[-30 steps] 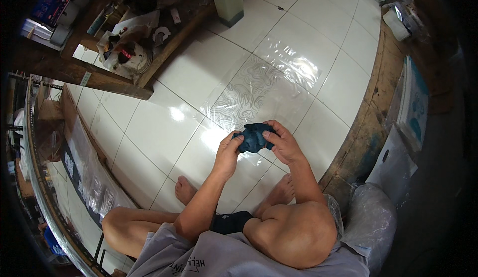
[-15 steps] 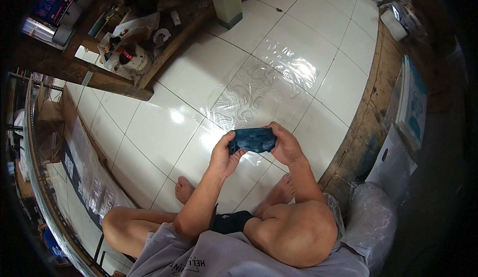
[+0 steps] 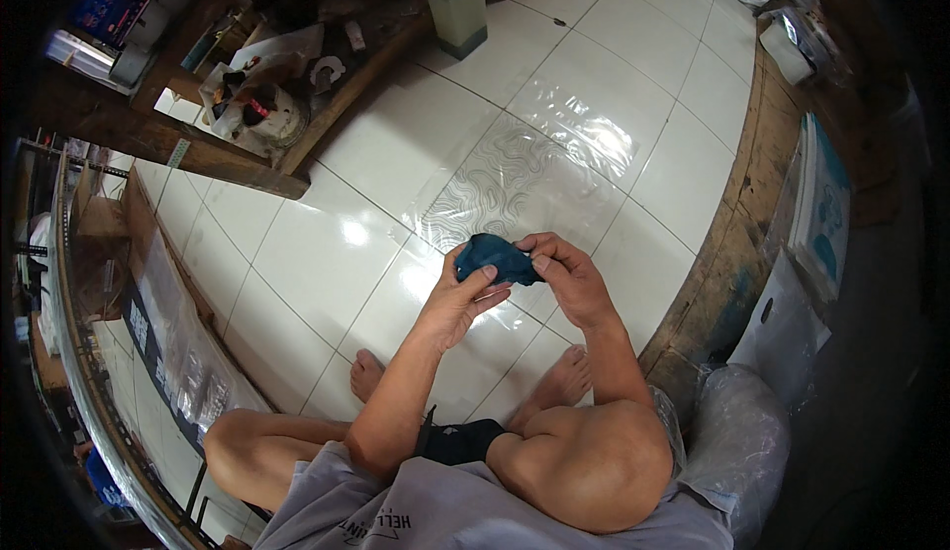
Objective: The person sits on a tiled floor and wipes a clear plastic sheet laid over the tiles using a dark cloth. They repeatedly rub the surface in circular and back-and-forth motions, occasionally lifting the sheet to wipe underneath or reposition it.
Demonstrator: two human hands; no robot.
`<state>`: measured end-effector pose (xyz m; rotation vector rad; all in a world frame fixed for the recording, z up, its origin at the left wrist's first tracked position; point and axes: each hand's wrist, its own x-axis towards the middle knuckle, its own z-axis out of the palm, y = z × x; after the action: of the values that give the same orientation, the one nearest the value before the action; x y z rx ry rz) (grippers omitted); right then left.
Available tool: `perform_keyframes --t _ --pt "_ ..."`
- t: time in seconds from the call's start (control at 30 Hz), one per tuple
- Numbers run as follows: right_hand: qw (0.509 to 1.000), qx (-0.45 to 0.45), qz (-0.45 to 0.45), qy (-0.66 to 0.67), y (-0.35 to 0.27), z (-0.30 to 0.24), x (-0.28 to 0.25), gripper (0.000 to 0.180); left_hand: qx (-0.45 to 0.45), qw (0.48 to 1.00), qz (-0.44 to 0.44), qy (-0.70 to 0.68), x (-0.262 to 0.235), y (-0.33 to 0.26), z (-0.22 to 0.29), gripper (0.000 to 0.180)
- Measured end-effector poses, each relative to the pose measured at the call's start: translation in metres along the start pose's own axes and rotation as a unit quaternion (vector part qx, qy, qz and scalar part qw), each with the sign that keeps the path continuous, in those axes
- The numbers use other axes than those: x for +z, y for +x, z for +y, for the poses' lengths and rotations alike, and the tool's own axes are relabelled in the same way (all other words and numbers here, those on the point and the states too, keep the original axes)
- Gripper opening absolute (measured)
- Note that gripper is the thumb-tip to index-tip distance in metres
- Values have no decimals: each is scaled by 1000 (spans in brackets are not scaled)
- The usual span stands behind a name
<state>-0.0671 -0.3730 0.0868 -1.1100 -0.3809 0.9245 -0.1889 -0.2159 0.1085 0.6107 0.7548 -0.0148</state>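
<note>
- Fingers, left hand [image 3: 453,308]: clamped on the cloth at its left side; thumb [image 3: 482,277] lies across the face, other fingers pass beneath and show partly below the lower border.
- Fingers, right hand [image 3: 576,278]: thumb and forefinger pinched together on the cloth's right end; remaining fingers curled.
- Cloth [image 3: 495,258], one piece: dark blue, soft, rumpled, broad at left and gathered narrower at right; held up between both hands over the floor, at the near end of the patterned sheet as seen from above.
- Floor [image 3: 307,253]: white glossy square tiles with dark joints.
- Patterned sheet [image 3: 490,179]: clear plastic, dark wavy contour lines, laid flat on the middle of the floor; glare on its far right part.
- Feet, bare, two: left foot [image 3: 366,374] and right foot [image 3: 562,380], on the floor, well apart.
- Shelf [image 3: 341,105], wooden, low: at the floor's far left corner; carries a stained tub [image 3: 280,120] near its front corner, among mixed small items.
- Container [image 3: 458,14]: pale, translucent, darker at the bottom; upright, just beside the shelf's right edge.
- Plank [image 3: 717,273], wooden, scuffed: along the floor's right edge.
- White sheet [image 3: 777,322] with an oval hole: leaning beyond the plank.
- Bundle [image 3: 737,421], wrapped in clear plastic: near the plank's near end.
</note>
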Motion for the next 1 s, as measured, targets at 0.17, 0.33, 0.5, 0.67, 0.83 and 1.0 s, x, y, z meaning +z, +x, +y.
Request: perform_keyframes --t 0.17,0.33,0.5,0.67,0.83,1.0 --pt "995 7 47 -87 2 -13 11 12 79 995 31 47 -28 15 -11 64" --pt "989 -58 133 -31 3 -22 1 15 151 989 2 -3 -13 12 2 68" --pt "976 -89 192 53 5 -33 3 17 156 986 -31 -58 -2 2 19 57" --pt "978 -89 174 69 10 -36 8 16 134 988 -67 -39 -13 8 14 46" --pt "974 -37 139 174 10 -44 26 17 194 955 4 222 -15 11 5 50" --pt "979 -12 63 195 11 -45 30 19 134 943 -113 282 4 -8 14 56"
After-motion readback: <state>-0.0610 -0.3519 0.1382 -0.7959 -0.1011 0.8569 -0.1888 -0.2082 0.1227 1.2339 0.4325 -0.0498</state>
